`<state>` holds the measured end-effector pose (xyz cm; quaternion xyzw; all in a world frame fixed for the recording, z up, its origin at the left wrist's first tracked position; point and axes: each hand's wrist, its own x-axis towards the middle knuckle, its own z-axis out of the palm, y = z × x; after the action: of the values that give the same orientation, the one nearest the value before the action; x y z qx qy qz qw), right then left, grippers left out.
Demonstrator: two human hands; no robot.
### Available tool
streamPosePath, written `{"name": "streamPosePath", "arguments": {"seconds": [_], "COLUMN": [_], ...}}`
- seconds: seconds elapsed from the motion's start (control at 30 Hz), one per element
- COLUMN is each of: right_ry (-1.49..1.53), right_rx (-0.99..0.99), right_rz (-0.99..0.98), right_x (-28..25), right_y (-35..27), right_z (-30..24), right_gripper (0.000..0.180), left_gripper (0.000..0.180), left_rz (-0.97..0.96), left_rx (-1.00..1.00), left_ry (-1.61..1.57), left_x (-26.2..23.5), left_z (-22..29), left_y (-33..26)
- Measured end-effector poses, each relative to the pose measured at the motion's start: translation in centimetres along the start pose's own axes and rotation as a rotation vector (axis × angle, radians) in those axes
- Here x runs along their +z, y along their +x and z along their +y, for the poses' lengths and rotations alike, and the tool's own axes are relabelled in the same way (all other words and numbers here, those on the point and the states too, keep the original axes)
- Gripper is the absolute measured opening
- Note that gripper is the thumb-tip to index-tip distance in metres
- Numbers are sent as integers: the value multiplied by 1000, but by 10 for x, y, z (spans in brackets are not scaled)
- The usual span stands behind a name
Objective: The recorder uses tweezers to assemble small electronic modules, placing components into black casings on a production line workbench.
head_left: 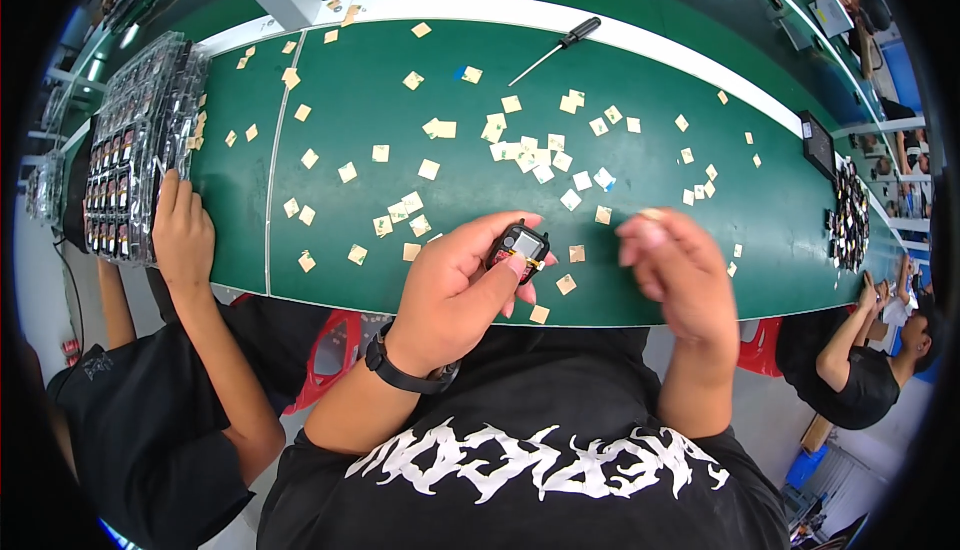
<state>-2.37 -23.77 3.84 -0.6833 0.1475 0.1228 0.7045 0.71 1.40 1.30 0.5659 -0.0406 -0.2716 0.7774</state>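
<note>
My left hand [445, 295] grips a small black handheld device [541, 251] with a pale square on its face. My thumb lies across its lower part, where some red and yellow shows. To the right, apart from the device, my right hand [685, 275] is raised over the table edge. Its fingers are curled together and somewhat blurred; a pale spot shows at the fingertips, too small to name. Many small cream square stickers [577, 254] lie scattered around both hands on the green tabletop [350, 225].
A black-handled screwdriver [566, 42] lies at the back. At left, a co-worker's hand [183, 230] touches stacked clear plastic trays [125, 165] of small parts. A pile of black parts [850, 215] and a black tray [816, 145] sit at right.
</note>
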Motion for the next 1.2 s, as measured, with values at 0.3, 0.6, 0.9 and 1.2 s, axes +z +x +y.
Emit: {"name": "streamPosePath", "arguments": {"seconds": [0.3, 0.6, 0.9, 1.2], "right_ry": [-183, -790, -1345, -1328], "right_rx": [-144, 28, 289, 270], "right_rz": [958, 1335, 1475, 1439], "right_x": [-171, -349, -433, -457], "right_y": [-48, -92, -65, -59], "right_z": [31, 70, 74, 71], "right_gripper": [48, 58, 87, 73], "left_gripper": [24, 24, 47, 49], "left_rz": [148, 208, 97, 33], "left_rx": [-23, -78, 46, 26], "left_ry": [17, 92, 157, 274], "left_x": [10, 16, 9, 11], "left_z": [2, 7, -3, -3], "left_y": [7, 13, 4, 4]}}
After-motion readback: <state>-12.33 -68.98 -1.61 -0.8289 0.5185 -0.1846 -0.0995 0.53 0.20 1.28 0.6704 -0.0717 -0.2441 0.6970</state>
